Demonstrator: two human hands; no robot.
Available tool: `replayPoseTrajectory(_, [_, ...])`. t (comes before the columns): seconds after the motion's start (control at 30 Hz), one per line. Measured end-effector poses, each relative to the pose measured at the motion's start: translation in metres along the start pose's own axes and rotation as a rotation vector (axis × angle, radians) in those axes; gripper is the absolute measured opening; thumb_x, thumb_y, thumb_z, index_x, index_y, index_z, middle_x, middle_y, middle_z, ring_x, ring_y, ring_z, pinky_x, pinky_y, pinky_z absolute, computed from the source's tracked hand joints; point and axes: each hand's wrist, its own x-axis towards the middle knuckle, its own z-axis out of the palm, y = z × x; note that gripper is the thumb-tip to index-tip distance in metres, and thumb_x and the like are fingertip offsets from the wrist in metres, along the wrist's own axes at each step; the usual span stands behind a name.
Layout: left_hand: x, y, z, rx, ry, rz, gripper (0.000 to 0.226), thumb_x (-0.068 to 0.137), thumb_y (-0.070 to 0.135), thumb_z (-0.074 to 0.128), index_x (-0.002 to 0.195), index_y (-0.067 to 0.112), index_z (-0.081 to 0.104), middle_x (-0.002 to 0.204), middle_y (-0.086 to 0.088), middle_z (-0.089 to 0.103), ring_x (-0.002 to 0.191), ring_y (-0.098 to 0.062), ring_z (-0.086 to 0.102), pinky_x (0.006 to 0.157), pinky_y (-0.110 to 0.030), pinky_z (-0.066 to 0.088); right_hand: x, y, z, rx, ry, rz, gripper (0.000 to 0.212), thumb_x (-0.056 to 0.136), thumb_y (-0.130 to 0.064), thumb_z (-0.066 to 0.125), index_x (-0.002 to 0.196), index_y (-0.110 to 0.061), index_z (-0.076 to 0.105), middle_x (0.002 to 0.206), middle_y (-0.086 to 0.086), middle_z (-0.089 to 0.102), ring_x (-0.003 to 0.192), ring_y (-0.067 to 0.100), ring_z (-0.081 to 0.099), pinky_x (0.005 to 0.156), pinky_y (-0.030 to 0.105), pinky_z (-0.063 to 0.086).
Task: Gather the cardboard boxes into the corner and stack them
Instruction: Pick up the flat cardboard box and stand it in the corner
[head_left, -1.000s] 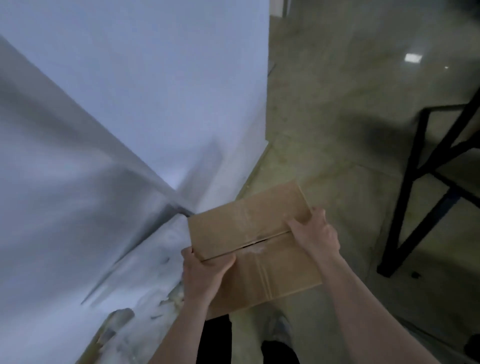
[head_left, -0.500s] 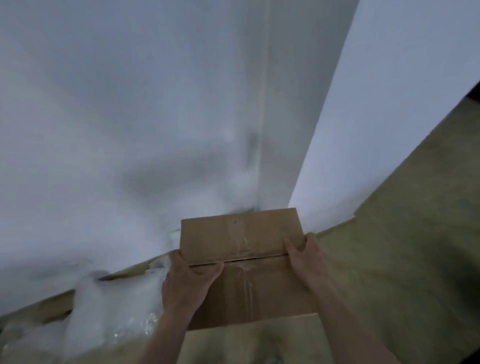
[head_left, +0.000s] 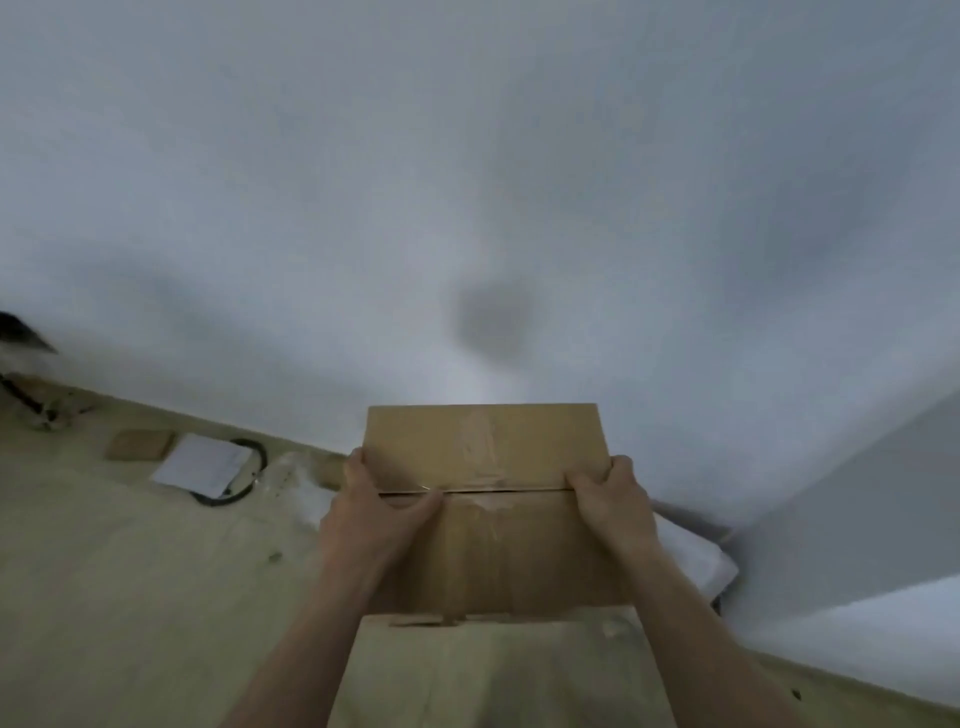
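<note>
I hold a brown cardboard box (head_left: 485, 447) in front of me, above the floor and close to a white wall. Its top flaps meet in a seam with torn tape marks. My left hand (head_left: 382, 512) grips the box's left edge at the seam, thumb on top. My right hand (head_left: 610, 501) grips the right edge the same way. The box's underside and what lies beneath it are hidden.
A small flat cardboard piece (head_left: 139, 445), a white sheet (head_left: 202, 464) over a black cable loop (head_left: 248, 475) and clear plastic wrap (head_left: 298, 486) lie along the wall at left. A white bag (head_left: 693, 558) sits in the wall corner at right. Beige floor (head_left: 130, 597) spreads left.
My view has swung left along the wall; the corner now sits at right. The box stays gripped in both hands and looks level and squarer to me.
</note>
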Motion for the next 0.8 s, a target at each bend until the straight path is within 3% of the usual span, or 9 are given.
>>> replayPoseTrajectory(0.07, [0.017, -0.027, -0.041, -0.031, 0.052, -0.047, 0.112, 0.071, 0.069, 0.08, 0.157, 0.018, 0.03, 0.144, -0.013, 0.061, 0.129, -0.037, 0.06, 0.1, -0.045, 0.049, -0.004, -0.044, 0.037, -0.043, -0.039, -0.054, 0.053, 0.103, -0.04, 0.058, 0.143, -0.008, 0.041, 0.138, 0.017, 0.06, 0.107, 0.032, 0.056, 0.089, 0.038, 0.041])
replayPoseTrajectory(0.13, [0.033, -0.056, -0.083, -0.057, 0.118, -0.096, 0.112, 0.072, 0.069, 0.079, 0.158, 0.018, 0.027, 0.147, -0.012, 0.059, 0.132, -0.036, 0.059, 0.101, -0.044, 0.048, -0.01, -0.09, 0.079, -0.085, -0.081, -0.109, 0.057, 0.101, -0.043, 0.06, 0.144, -0.01, 0.042, 0.136, 0.015, 0.06, 0.117, 0.035, 0.06, 0.094, 0.041, 0.044])
replayPoseTrajectory(0.3, [0.062, -0.119, -0.169, -0.129, 0.241, -0.248, 0.113, 0.074, 0.066, 0.08, 0.16, 0.017, 0.027, 0.149, -0.013, 0.057, 0.135, -0.036, 0.055, 0.105, -0.044, 0.045, -0.028, -0.184, 0.174, -0.162, -0.212, -0.27, 0.056, 0.099, -0.045, 0.061, 0.144, -0.014, 0.047, 0.132, 0.009, 0.063, 0.115, 0.031, 0.061, 0.102, 0.046, 0.05])
replayPoseTrajectory(0.43, [0.077, -0.167, -0.223, -0.185, 0.346, -0.388, 0.103, 0.073, 0.063, 0.082, 0.152, 0.015, 0.038, 0.142, -0.015, 0.061, 0.131, -0.036, 0.058, 0.102, -0.043, 0.048, -0.037, -0.248, 0.246, -0.232, -0.324, -0.386, 0.051, 0.098, -0.041, 0.061, 0.142, -0.016, 0.05, 0.123, 0.004, 0.062, 0.106, 0.024, 0.059, 0.094, 0.042, 0.05])
replayPoseTrajectory(0.6, [0.105, -0.223, -0.279, -0.182, 0.46, -0.528, 0.105, 0.078, 0.068, 0.075, 0.158, 0.018, 0.03, 0.149, -0.013, 0.057, 0.134, -0.037, 0.056, 0.101, -0.044, 0.048, -0.038, -0.326, 0.34, -0.271, -0.494, -0.502, 0.036, 0.097, -0.036, 0.06, 0.128, -0.02, 0.059, 0.119, 0.002, 0.066, 0.106, 0.025, 0.063, 0.098, 0.047, 0.054])
replayPoseTrajectory(0.8, [0.156, -0.271, -0.348, -0.26, 0.573, -0.711, 0.099, 0.082, 0.068, 0.072, 0.159, 0.021, 0.031, 0.15, -0.012, 0.055, 0.132, -0.039, 0.057, 0.1, -0.045, 0.048, -0.035, -0.431, 0.446, -0.347, -0.647, -0.638, 0.039, 0.098, -0.034, 0.058, 0.134, -0.02, 0.061, 0.119, 0.002, 0.067, 0.107, 0.027, 0.065, 0.094, 0.043, 0.054])
